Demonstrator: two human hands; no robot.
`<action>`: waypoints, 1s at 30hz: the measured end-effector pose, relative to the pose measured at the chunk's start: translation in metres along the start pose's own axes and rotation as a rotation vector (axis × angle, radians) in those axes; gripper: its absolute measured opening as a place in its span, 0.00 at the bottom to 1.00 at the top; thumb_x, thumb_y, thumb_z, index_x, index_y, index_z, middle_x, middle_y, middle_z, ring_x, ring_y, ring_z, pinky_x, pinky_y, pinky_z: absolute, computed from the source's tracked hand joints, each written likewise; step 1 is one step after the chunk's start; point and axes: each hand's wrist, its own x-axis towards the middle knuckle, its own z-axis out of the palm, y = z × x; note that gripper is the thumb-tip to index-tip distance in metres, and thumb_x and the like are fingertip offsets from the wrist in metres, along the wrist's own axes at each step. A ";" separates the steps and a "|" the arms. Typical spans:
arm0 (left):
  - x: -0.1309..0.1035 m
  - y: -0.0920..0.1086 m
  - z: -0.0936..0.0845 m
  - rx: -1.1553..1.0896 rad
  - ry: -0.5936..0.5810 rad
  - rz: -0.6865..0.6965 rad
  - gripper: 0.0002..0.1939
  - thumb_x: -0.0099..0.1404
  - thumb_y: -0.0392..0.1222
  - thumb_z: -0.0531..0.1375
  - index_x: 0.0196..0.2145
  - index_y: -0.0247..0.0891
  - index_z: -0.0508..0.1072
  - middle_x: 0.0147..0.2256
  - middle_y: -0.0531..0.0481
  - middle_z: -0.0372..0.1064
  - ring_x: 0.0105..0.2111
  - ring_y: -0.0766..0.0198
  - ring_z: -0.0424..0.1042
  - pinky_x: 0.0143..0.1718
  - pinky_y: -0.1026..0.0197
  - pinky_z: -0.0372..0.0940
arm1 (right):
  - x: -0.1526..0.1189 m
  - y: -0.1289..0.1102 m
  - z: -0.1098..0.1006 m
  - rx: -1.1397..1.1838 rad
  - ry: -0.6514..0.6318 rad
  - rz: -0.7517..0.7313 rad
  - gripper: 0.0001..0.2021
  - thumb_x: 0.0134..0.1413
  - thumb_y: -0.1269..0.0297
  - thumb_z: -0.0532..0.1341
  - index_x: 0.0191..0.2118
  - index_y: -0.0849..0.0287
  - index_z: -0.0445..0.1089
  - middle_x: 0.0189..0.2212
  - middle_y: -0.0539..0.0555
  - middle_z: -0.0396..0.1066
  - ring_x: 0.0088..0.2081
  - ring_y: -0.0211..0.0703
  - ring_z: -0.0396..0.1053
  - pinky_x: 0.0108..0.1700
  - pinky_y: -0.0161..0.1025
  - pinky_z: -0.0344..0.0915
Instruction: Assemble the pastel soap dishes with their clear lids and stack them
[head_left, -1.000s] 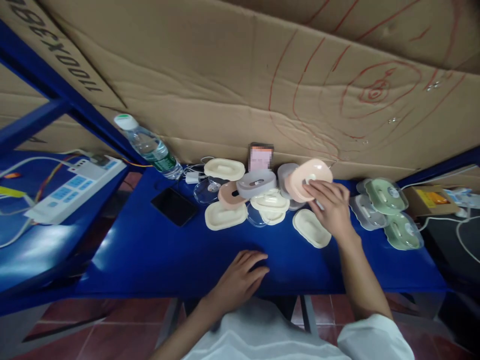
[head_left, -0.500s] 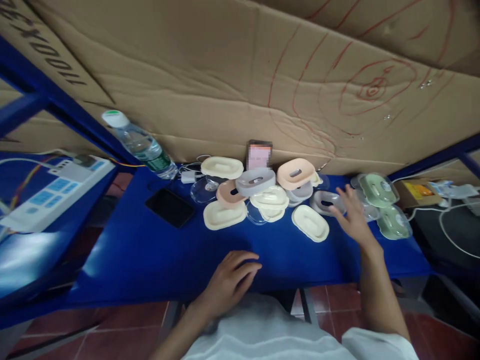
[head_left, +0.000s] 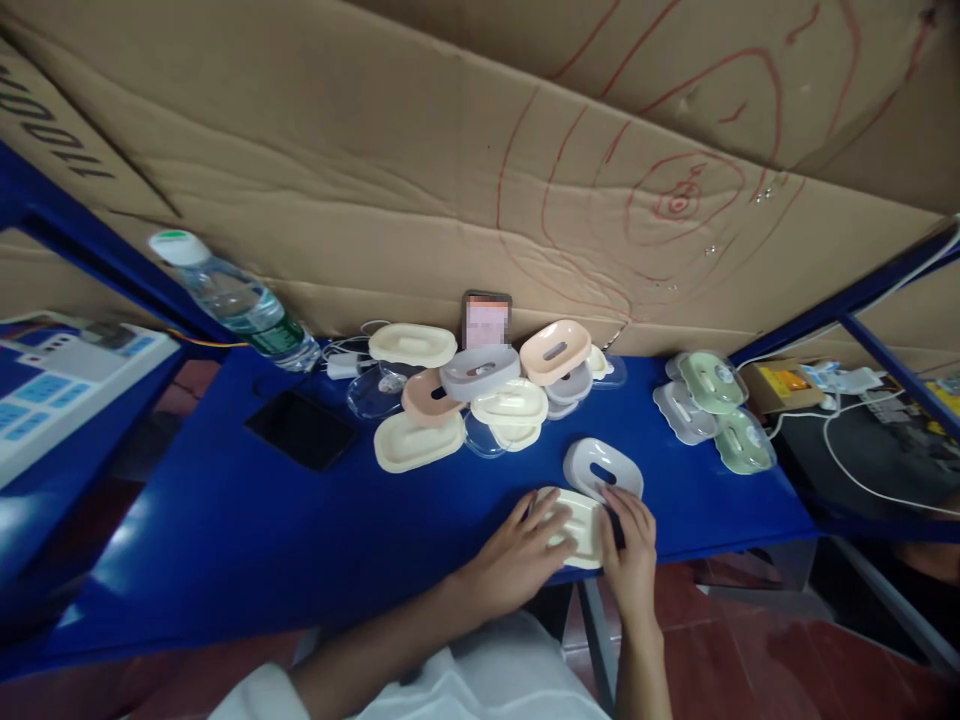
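A cream oval soap-dish piece (head_left: 589, 545) lies near the front edge of the blue table. Across its top and left side my left hand (head_left: 521, 550) rests with fingers spread. At its right edge is the thumb of my right hand (head_left: 631, 545). The right fingers are apart from that thumb and reach to the near rim of a grey oval soap dish (head_left: 600, 465), which has a slot in its middle. This grey dish sits just behind the cream piece. Neither hand visibly wraps round a piece.
Behind lies a pile of cream, peach (head_left: 556, 350) and grey (head_left: 480, 372) dish pieces with clear covers. Covered green dishes (head_left: 745, 442) stand at the right. Leftward are a black phone (head_left: 300, 430), a water bottle (head_left: 255, 310) and a power strip (head_left: 67, 390). Cardboard (head_left: 337, 170) backs the table.
The cream piece and the grey dish have come nearer to me. My right hand has moved in from the right, and my left hand has moved onto the cream piece. The view has shifted.
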 end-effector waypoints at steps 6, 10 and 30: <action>-0.056 -0.019 -0.051 0.032 0.088 -0.122 0.10 0.78 0.41 0.60 0.53 0.46 0.76 0.65 0.45 0.71 0.67 0.56 0.68 0.70 0.46 0.58 | 0.030 0.011 0.003 0.020 -0.030 -0.121 0.12 0.72 0.62 0.59 0.55 0.49 0.76 0.50 0.57 0.80 0.54 0.62 0.76 0.56 0.63 0.69; -0.086 -0.062 -0.122 0.283 0.322 -0.362 0.14 0.78 0.34 0.53 0.54 0.45 0.76 0.65 0.42 0.70 0.68 0.52 0.66 0.75 0.35 0.40 | 0.049 0.019 0.000 -0.001 -0.031 -0.182 0.11 0.73 0.62 0.60 0.55 0.51 0.76 0.50 0.58 0.80 0.53 0.58 0.76 0.56 0.58 0.69; -0.069 -0.168 -0.186 0.338 0.298 -0.372 0.19 0.81 0.45 0.52 0.64 0.45 0.73 0.70 0.37 0.63 0.70 0.43 0.62 0.68 0.34 0.54 | 0.097 0.000 -0.022 0.059 0.063 -0.333 0.11 0.71 0.70 0.60 0.54 0.54 0.74 0.49 0.57 0.79 0.54 0.53 0.75 0.59 0.54 0.71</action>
